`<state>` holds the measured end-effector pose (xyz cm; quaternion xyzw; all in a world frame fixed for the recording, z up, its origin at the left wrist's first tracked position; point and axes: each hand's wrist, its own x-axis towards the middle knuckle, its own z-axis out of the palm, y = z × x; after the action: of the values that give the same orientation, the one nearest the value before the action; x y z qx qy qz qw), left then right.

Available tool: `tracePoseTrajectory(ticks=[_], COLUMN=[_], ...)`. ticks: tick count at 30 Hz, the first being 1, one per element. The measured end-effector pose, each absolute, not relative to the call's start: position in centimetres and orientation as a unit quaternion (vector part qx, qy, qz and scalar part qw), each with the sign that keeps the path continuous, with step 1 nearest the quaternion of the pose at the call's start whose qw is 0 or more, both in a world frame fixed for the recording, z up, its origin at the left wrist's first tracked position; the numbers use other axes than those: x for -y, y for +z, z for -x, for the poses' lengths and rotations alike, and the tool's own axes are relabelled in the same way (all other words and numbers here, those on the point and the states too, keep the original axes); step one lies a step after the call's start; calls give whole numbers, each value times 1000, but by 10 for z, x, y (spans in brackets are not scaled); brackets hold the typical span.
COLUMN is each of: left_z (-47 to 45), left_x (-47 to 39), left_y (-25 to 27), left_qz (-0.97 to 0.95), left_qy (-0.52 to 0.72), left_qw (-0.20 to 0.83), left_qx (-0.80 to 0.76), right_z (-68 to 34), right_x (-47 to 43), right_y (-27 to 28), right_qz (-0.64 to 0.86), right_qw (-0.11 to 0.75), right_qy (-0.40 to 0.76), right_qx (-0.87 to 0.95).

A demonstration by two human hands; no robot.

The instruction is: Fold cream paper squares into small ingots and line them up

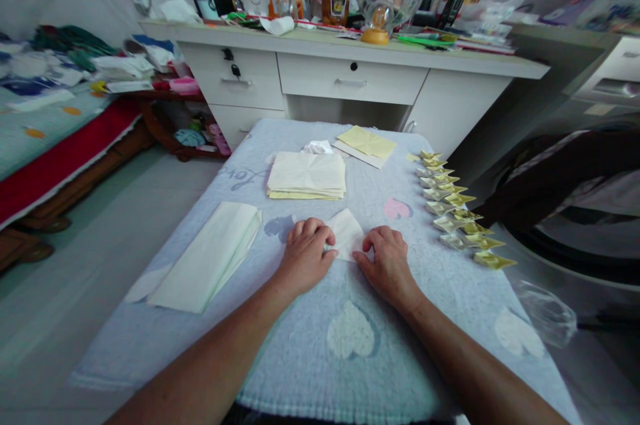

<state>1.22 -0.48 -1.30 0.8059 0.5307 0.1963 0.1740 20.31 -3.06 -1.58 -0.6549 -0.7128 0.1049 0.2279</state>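
Note:
A small white piece of folded paper (346, 234) lies on the cloth-covered table between my hands, one corner pointing away from me. My left hand (309, 253) is at its left edge, fingers curled and thumb on the paper. At the lower right edge, my right hand (385, 258) pinches the paper between thumb and bent fingers. Beyond them sits a stack of creased paper sheets (307, 173), white over yellow. To the left lies a long folded bundle of pale paper (213, 255). Folded paper boats (453, 208), white and yellow, stand in a row along the right side.
A yellow sheet (367, 141) rests on a white one near the table's far end, beside a crumpled tissue (319, 147). Behind stands a white desk (350, 75) crowded with jars and clutter. A washing machine (595, 198) is at the right, a bed (55, 131) at the left.

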Motion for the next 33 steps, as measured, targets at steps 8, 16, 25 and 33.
tracePoseTrajectory(ticks=[8, 16, 25, 33], left_z=[-13, -12, -11, -10], left_x=[4, 4, 4, 4], left_y=[-13, -12, -12, -10], left_qz=[-803, -806, -812, -810], left_qy=[198, 196, 191, 185], left_qw=[169, 165, 167, 177], left_qx=[-536, -534, -526, -528], right_z=[-199, -204, -204, -220], right_x=[37, 43, 54, 65], right_y=[-9, -5, 1, 4], right_qz=[589, 476, 455, 481], right_qw=[208, 149, 107, 113], right_qy=[51, 68, 47, 66], right_qx=[779, 864, 883, 867])
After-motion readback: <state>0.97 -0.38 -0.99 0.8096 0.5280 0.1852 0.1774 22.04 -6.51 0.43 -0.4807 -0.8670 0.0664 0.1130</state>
